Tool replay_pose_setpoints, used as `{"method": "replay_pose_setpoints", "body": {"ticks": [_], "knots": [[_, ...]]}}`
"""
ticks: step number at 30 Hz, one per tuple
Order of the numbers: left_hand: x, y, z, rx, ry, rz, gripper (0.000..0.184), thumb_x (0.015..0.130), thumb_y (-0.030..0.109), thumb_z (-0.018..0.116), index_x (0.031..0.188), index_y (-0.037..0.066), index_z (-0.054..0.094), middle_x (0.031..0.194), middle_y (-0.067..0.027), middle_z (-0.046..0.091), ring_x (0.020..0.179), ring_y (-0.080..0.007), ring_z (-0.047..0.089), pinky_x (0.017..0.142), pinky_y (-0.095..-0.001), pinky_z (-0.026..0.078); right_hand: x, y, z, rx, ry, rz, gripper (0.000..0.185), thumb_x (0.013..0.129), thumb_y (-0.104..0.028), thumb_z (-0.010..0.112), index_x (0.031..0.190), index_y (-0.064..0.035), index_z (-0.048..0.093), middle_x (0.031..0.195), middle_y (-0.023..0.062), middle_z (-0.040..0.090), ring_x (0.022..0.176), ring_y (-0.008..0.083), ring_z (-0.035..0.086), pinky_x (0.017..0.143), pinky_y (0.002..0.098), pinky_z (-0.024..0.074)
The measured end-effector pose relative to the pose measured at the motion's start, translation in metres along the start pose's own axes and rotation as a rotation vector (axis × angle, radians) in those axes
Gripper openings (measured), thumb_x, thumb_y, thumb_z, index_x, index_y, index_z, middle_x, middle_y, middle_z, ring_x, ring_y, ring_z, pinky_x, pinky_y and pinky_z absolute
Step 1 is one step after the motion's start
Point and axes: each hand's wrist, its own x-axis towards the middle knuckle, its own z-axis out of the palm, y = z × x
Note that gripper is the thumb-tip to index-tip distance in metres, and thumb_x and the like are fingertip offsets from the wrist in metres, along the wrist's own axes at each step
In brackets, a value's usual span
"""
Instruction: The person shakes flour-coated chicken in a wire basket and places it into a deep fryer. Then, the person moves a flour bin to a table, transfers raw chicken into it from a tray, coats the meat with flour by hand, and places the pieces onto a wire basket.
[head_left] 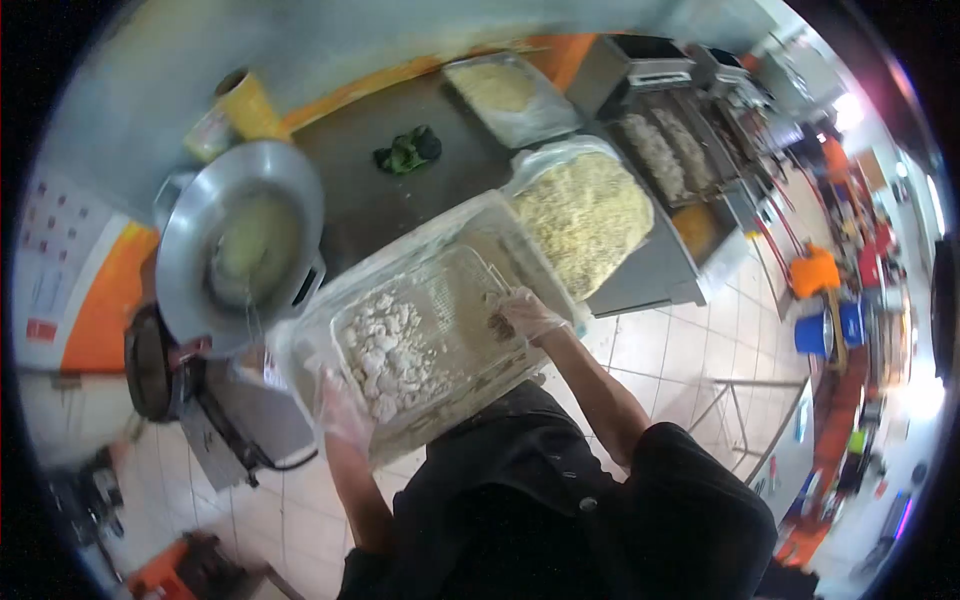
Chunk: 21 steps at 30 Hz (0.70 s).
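Observation:
A large pale tub [555,262], dusted with flour, is in front of my body. Inside it lies a rectangular sieve basket [440,300] with floury clumps [385,350] gathered on its left part. My left hand [345,408], in a clear glove, is closed on the basket's left end. My right hand [530,315], also gloved, has its fingers wrapped round the basket's right end. Beyond the tub's right side is a wide heap of yellowish crumbs [585,220] on a plastic-lined tray.
A big metal bowl [175,270] with pale liquid and a whisk stands at the left. Dark green cloth [408,150] and another crumb tray [495,100] lie on the counter [345,150]. Fryers [655,150] with baskets are at the upper right.

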Motion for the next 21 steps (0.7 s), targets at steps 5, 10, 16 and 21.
{"method": "replay_pose_setpoints", "body": {"ticks": [5,10,16,21], "knots": [[-0.018,0.023,0.023,-0.052,-0.258,0.086,0.055,0.095,0.047,0.038,0.132,0.007,0.042,0.123,-0.0121,0.055,0.112,-0.0273,0.053,0.102,-0.0442,0.036,-0.088,0.017,-0.100,0.539,0.233,0.188,0.036,0.083,-0.011,0.057,0.118,-0.0129,0.057,0.111,0.0102,0.063,0.100,0.0210,0.060,0.088,0.0300,0.0463],[0.028,-0.011,0.067,0.088,-0.318,-0.102,0.065,0.092,0.058,0.032,0.124,0.003,0.047,0.114,-0.0127,0.057,0.092,-0.0295,0.056,0.083,-0.0392,0.045,-0.151,0.122,-0.142,0.180,0.371,0.507,0.040,0.080,-0.011,0.059,0.119,-0.0160,0.058,0.108,0.0073,0.064,0.093,0.0215,0.063,0.086,0.0286,0.0490],[0.094,-0.133,0.137,0.261,-0.467,-0.408,0.064,0.092,0.061,0.029,0.130,0.011,0.042,0.124,-0.0078,0.051,0.096,-0.0227,0.053,0.077,-0.0415,0.044,-0.205,0.311,-0.186,1.759,1.079,0.638,0.014,0.088,-0.015,0.055,0.095,-0.0064,0.064,0.079,0.0060,0.065,0.067,0.0175,0.064,0.057,0.0313,0.0541],[0.100,-0.214,0.208,0.510,-0.253,-0.259,0.069,0.088,0.066,0.035,0.133,0.014,0.036,0.122,-0.0048,0.050,0.098,-0.0206,0.051,0.078,-0.0404,0.040,-0.247,0.507,-0.202,1.410,1.287,0.603,0.020,0.088,-0.022,0.059,0.092,-0.0033,0.064,0.074,0.0085,0.064,0.057,0.0194,0.061,0.050,0.0330,0.0505]]}}
